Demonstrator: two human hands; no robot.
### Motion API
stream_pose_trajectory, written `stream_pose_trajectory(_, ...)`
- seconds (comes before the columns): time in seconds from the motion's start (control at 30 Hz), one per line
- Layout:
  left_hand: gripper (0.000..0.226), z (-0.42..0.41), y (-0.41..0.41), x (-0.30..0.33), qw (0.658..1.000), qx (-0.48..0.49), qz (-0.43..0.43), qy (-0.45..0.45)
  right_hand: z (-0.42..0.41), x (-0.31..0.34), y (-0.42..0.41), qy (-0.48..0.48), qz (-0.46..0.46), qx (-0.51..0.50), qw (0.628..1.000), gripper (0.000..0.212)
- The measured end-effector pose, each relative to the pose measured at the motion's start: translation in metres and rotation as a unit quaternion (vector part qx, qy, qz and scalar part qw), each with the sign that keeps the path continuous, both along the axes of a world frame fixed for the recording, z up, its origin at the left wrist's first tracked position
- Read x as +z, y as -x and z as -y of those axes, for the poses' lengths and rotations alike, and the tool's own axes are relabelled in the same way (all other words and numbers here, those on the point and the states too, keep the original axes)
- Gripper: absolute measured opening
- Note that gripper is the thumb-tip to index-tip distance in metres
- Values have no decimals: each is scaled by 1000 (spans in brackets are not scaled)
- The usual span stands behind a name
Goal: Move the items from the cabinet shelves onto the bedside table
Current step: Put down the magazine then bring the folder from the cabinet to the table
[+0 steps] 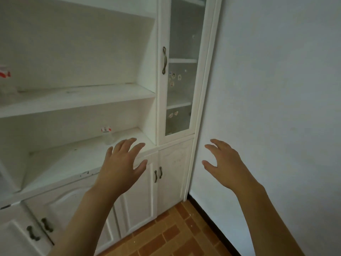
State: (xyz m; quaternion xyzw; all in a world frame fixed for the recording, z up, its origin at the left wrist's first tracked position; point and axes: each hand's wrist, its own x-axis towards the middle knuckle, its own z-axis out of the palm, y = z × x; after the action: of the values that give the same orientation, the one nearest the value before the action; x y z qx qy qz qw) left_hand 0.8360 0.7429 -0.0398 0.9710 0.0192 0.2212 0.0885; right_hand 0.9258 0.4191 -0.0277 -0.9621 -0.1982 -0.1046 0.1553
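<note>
Head view: both hands, left (122,163) and right (224,163), spread and holding nothing; small bottle (107,135) on lower shelf (60,163) just beyond left fingers.

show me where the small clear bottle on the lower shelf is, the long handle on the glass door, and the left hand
small clear bottle (108,136): head view, on its clear body below the red-and-white cap.
long handle (164,60): head view, middle of the dark bar.
left hand (122,167): head view, back of the hand.

Left grip (122,164), right grip (224,163) spread, empty

head view, angled down, cabinet (77,100) close
</note>
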Motion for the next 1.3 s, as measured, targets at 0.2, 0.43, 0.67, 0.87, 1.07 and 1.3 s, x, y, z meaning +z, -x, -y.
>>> stream_pose_trajectory(0.2,59,-36,-55,4,1000,22,11,-6,-44,12,-80,-14,13,44,999,62)
stream_pose_trajectory(0.43,58,-62,-146,5,999,39,22,0,-86,28,-195,-4,47,95,994,62)
stream_pose_trajectory(0.67,60,-73,-257,25,998,41,43,-6,-121,69,-314,48,109,155,981,58)
stream_pose_trajectory(0.87,58,-78,-322,35,997,26,70,3,-151,108,-375,86,163,181,966,60)
stream_pose_trajectory(1.07,59,-95,-377,54,996,-1,93,-5,-181,139,-412,125,246,197,941,60)
stream_pose_trajectory(1.3,63,-106,-442,74,989,-57,138,-1,-200,168,-448,184,332,199,904,60)
